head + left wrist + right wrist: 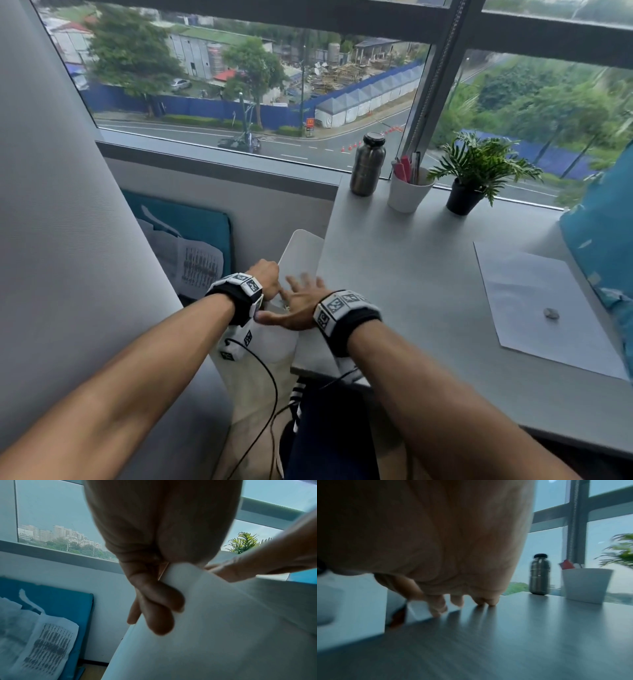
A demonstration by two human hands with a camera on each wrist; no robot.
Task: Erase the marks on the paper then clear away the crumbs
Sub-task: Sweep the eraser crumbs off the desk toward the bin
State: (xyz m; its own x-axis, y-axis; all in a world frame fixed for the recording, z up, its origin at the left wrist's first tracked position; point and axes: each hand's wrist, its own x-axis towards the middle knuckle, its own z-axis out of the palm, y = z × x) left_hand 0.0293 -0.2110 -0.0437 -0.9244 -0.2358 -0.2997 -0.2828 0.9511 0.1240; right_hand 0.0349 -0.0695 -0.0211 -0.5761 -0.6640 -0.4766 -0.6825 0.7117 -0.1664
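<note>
Grey table (428, 274) by a big window, street far below. The left hand (267, 277) is off the table's left edge, fingers curled round a white sheet (214, 628) it holds just below table level, like a catch tray. The right hand (301, 305) is flat, fingers spread, fingertips (491, 602) touching the table right at that edge. Looks to me like crumbs are getting swept off into the sheet, though I can't actually spot any.

The paper (534, 308) lies flat well to the right, an eraser (551, 313) on it, I think. It's thin and floppy and would slide or crease easily, so I'd pin it flat or lift it by a corner.

Plenty of bare table between hand and paper. The bottle (368, 164), cup (409, 195) and plant (479, 171) stand back by the window.
</note>
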